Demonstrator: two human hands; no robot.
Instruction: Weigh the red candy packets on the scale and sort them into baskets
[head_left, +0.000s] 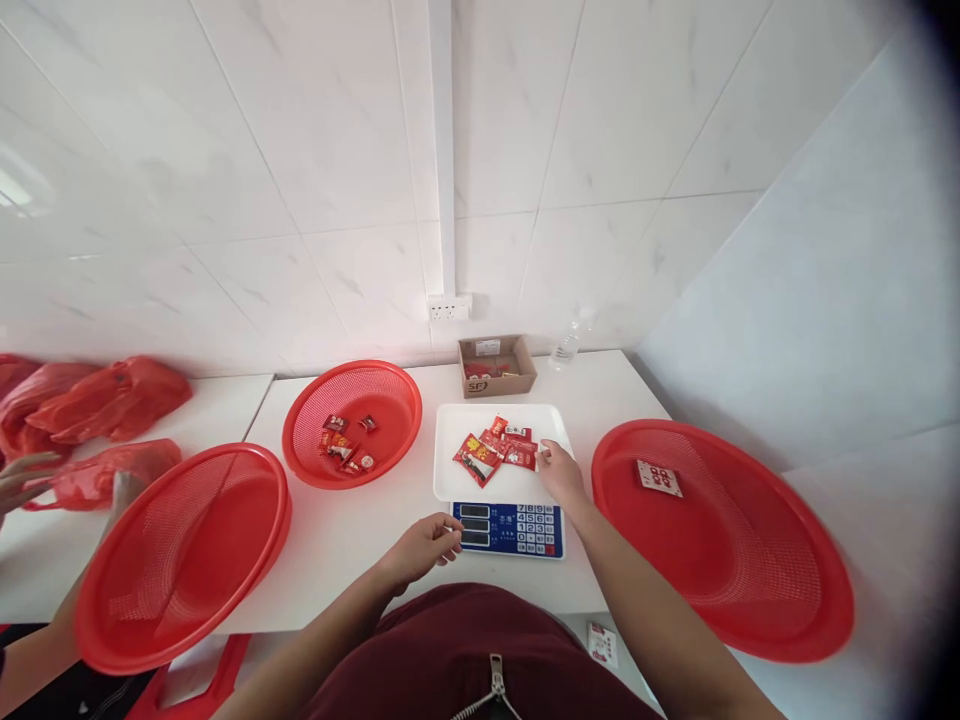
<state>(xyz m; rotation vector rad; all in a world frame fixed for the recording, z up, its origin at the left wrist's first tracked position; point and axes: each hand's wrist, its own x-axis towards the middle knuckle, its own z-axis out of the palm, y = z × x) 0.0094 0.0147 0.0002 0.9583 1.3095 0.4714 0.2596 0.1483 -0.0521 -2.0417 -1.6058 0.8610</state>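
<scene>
Several small red snack packets [480, 458] lie in a loose pile on the white tray of a digital scale [499, 412]. At the tray's right side my right hand [561, 475] is closed, its fingertips at the edge of a red packet [520, 456] that lies flat in the pile. Beside the left end of the blue keypad panel [510, 530] is my left hand [424, 548], its fingers curled together with nothing visible in them.
Red baskets stand around the scale: one with several packets [352, 480] at back left, one at front left [180, 655], one with a white-and-red packet [660, 478] at right. Behind are a cardboard box [495, 385] and clear bottle [566, 345]. Another person's hand [22, 480] is near red bags [112, 400].
</scene>
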